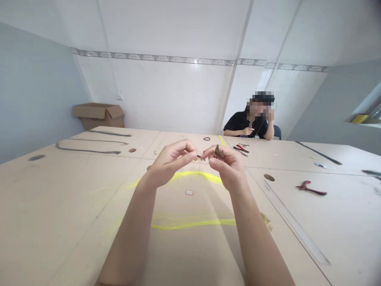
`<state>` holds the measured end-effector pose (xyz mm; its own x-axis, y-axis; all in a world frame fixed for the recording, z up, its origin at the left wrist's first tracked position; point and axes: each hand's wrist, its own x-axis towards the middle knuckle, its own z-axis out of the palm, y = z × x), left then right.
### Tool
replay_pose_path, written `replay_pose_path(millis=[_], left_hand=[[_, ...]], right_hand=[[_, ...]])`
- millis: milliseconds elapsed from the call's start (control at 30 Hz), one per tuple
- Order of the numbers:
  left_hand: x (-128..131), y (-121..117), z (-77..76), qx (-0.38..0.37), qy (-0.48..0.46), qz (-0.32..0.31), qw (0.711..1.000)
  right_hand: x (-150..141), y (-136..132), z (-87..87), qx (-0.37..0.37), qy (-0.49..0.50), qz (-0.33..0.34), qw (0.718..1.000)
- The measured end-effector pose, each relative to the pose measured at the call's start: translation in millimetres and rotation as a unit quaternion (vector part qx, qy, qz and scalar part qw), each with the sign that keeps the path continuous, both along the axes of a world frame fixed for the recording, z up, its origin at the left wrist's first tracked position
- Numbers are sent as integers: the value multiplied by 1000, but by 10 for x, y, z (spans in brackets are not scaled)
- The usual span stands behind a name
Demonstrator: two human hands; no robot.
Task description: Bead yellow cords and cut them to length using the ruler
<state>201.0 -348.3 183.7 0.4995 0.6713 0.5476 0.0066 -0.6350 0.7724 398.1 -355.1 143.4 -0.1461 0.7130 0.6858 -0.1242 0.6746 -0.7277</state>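
Note:
My left hand is closed in a pinch at the middle of the view, above the table. At its fingertips is a thin dark piece, too small to name. My right hand faces it, fingers curled, with its index fingertip near the same piece. A brownish-green thing with pointed tips sits among the right fingers; its kind is not plain. Yellow strands lie on the table beyond and below my hands, and a second yellow bundle stretches between my forearms. A small red-edged label lies between the bundles.
Red-handled pliers and a transparent ruler lie to the right. More tools rest in front of a seated person across the table. Dark cords lie at left, near a cardboard box. Gold-coloured bits are beside my right forearm.

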Motion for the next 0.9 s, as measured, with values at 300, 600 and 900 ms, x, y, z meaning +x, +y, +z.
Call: replay_pose_path(millis=[300, 600, 900], left_hand=[[-20, -21, 24, 47, 76, 3, 996], [-43, -8, 26, 64, 109, 23, 992], [-16, -4, 12, 49, 95, 82, 991]], right_hand=[[-28, -67, 59, -19, -56, -4, 998], [-10, -35, 64, 64, -102, -55, 991], [-101, -55, 91, 158, -110, -180, 965]])
